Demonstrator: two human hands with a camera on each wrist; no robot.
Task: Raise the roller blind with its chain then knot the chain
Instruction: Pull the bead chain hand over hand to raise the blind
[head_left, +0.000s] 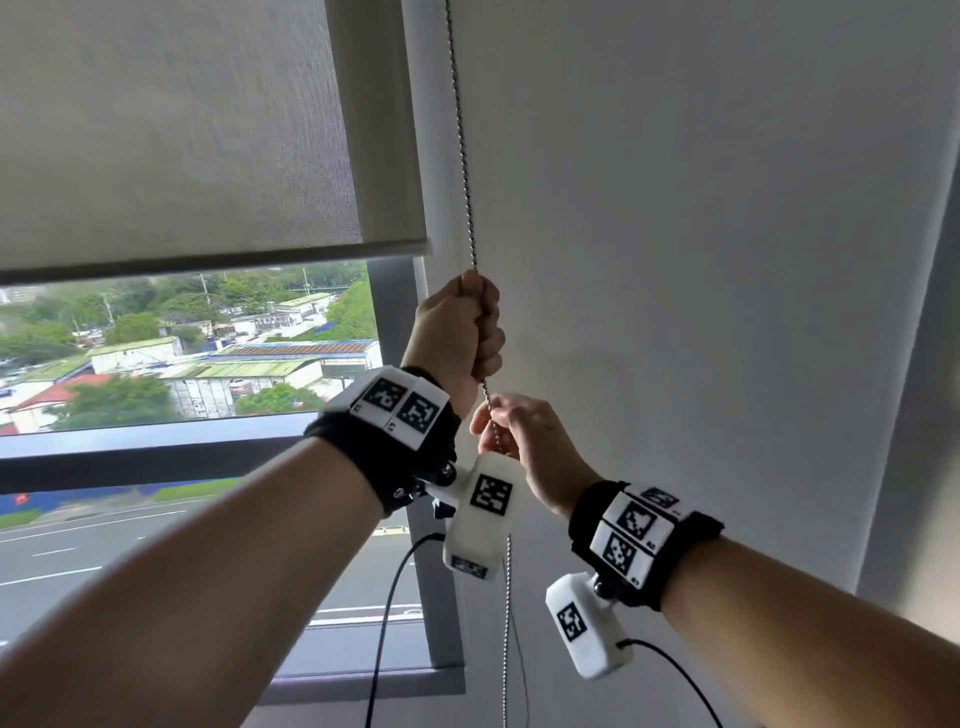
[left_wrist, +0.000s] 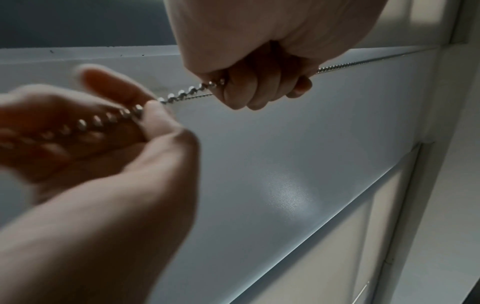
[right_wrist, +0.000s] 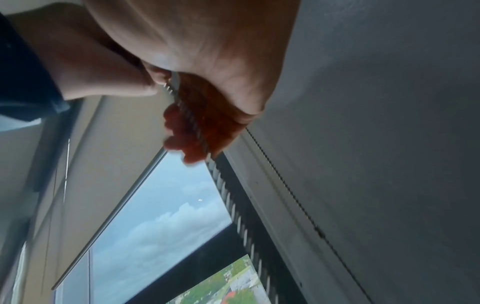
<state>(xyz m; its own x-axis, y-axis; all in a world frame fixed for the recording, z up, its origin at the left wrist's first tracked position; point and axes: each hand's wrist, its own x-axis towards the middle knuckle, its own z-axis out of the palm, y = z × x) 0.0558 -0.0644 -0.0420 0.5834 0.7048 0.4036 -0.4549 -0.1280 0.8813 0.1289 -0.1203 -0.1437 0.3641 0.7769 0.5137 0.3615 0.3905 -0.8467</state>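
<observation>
Head: blind (head_left: 182, 130) partly up, bottom bar above the lower window. Chain (head_left: 464, 156) hangs along the wall, right of the blind. Left hand (head_left: 460, 332) fisted round chain; right hand (head_left: 524, 436) just below, pinching it with fingertips.

Left wrist: chain (left_wrist: 192, 90) runs taut between both hands. Left hand (left_wrist: 259, 61) curled tight on it; right hand (left_wrist: 85, 131) holds it at thumb and finger.

Right wrist: blurred. Right hand (right_wrist: 207, 92) curled on chain (right_wrist: 233, 209), which continues past the fingers along the window frame.
</observation>
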